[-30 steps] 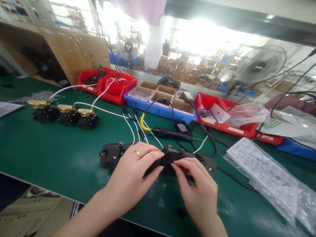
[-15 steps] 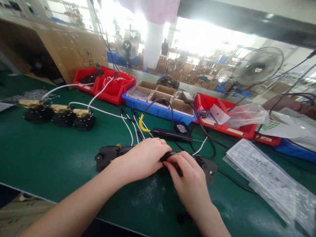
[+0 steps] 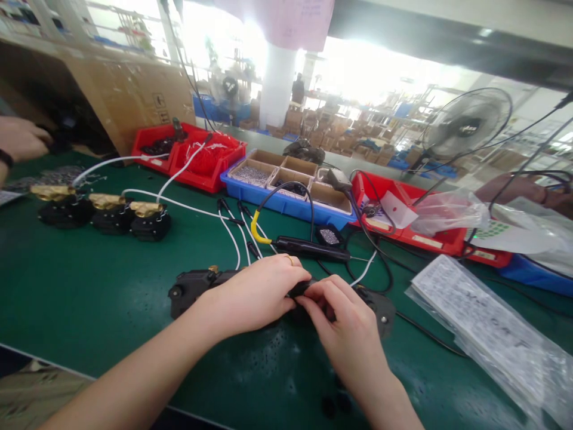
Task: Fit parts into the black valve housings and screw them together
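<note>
Two black plastic housings lie side by side on the green table mat (image 3: 89, 298). The left black housing (image 3: 190, 289) pokes out beside my left hand (image 3: 257, 292), whose fingers are curled down over the spot where the two housings meet. My right hand (image 3: 344, 331) is closed on the right black housing (image 3: 380, 307), thumb and fingers pinching its near edge. The fingertips of both hands meet over the middle. White wires (image 3: 233, 230) run from the housings toward the back.
Three black parts with brass tops (image 3: 105, 212) stand at left. Red bins (image 3: 197, 155), a blue tray (image 3: 286, 182) of small parts and another red bin (image 3: 416, 221) line the back. A black probe with yellow cable (image 3: 304, 245), bagged sheets (image 3: 487, 334). Another person's hand (image 3: 18, 140) far left.
My left hand has curled down from flat onto the housings and my right hand has closed in against it. Another person's hand has come into view at the far left.
</note>
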A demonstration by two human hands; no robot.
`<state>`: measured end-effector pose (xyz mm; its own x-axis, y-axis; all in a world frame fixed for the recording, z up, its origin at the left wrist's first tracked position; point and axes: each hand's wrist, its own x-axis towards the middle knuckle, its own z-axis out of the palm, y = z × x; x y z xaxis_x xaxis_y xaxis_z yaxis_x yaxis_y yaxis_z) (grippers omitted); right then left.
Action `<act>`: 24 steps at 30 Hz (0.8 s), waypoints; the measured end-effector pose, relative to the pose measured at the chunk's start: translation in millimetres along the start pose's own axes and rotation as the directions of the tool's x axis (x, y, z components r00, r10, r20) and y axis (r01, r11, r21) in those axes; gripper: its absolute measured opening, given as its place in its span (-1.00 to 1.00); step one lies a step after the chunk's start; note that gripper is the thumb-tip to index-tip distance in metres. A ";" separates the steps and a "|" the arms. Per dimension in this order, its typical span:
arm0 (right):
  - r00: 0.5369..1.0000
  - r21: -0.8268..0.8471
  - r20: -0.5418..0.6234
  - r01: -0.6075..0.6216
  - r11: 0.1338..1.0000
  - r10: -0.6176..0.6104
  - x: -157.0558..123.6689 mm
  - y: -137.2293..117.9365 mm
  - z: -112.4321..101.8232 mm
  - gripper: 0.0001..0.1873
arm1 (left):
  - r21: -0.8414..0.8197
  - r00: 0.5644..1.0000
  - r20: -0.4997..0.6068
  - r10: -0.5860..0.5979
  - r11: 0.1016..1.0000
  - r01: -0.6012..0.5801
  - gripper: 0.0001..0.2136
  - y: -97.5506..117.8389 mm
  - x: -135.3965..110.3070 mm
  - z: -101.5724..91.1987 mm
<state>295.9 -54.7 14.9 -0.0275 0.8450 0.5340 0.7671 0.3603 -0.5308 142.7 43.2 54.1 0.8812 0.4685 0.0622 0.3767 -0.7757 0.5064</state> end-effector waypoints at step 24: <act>0.992 -0.057 -0.005 0.126 0.990 -0.127 -5.0 -0.4 -1.3 -0.87 | -0.007 0.997 0.051 -0.054 0.999 0.054 -0.68 4.0 0.1 -4.4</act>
<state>296.6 -59.6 13.3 -0.1214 0.7906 0.6001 0.7925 0.4412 -0.4210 143.0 42.0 59.9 0.8730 0.4876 -0.0087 0.4219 -0.7461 0.5151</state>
